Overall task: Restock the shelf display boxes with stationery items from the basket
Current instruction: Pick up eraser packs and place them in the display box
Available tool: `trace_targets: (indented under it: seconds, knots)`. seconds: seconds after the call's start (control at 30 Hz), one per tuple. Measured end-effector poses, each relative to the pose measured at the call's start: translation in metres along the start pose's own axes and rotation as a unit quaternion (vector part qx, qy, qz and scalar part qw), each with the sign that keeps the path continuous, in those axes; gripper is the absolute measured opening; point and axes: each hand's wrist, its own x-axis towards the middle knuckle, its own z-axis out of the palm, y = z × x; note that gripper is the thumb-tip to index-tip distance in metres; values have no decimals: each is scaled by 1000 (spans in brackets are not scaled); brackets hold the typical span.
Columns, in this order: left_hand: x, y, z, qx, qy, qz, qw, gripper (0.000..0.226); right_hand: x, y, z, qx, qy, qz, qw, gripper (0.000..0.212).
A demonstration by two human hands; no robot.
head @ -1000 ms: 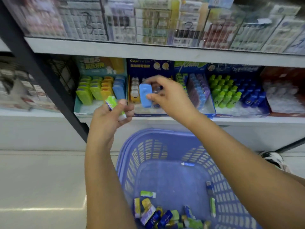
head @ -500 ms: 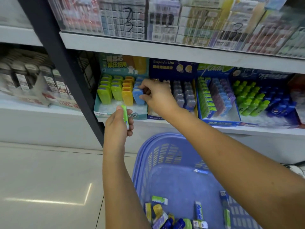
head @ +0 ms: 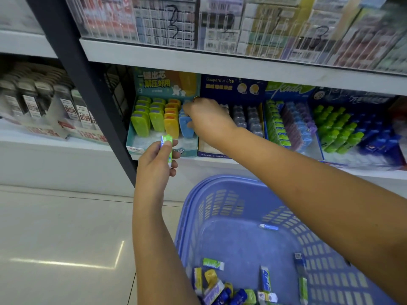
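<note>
Left hand (head: pixel 157 159) grips a green packet (head: pixel 166 142); right hand (head: pixel 209 119) seemingly pinches a blue case (head: pixel 186 128) beside the "Gaspard et Lisa" box (head: pixel 231 86).

Lilac slotted basket (head: pixel 220 194); teal display box (head: pixel 136 148); blue case (head: pixel 186 128).

- A teal cardboard display box (head: pixel 187 150) is holding upright rows of green, orange and blue cases (head: pixel 156 121).
- A blue oval plastic case (head: pixel 186 131) is standing frontmost, right hand (head: pixel 209 119) pinching it.
- A small green-and-white packet (head: pixel 166 142) is standing upright in the left hand (head: pixel 154 166).
- A lavender slotted plastic basket (head: pixel 220 205) is holding loose packets (head: pixel 220 291).
</note>
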Motion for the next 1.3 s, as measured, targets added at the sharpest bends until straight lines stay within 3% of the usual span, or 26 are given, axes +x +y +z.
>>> trace_targets:
  seconds: [0.1, 0.27, 0.4, 0.6, 0.8, 0.93, 1.03, 1.2, 1.3]
  knots:
    - [0, 1, 1, -10, 3, -5, 1000, 33, -1, 3, 3, 10, 6, 0, 1000, 7]
    - [3, 2, 4, -53, 9, -40, 998, 39, -7, 10, 24, -61, 63, -36, 995, 29]
    - [0, 0, 4, -35, 11, -25, 999, 34, 1, 10, 26, 11, 84, -35, 996, 28]
    - [3, -2, 2, -25, 15, -20, 999, 31, 1, 19, 20, 73, 36, -39, 996, 38]
    - [5, -4, 1, -30, 9, -7, 999, 29, 17, 22, 11, 50, -28, -51, 997, 34]
    - [6, -4, -1, -41, 3, -14, 999, 31, 13, 19, 27, 135, 9, -69, 988, 34]
    - [6, -4, -2, -58, -4, -31, 998, 38, 11, 21, 44, 78, 34, -111, 990, 37]
    - [6, 6, -2, -96, -19, -80, 992, 32, 8, 16, 45, 75, 57, -90, 991, 39]
    - [-3, 5, 0, -79, -43, -21, 996, 20, -10, 12, 34, 142, 65, -48, 987, 43]
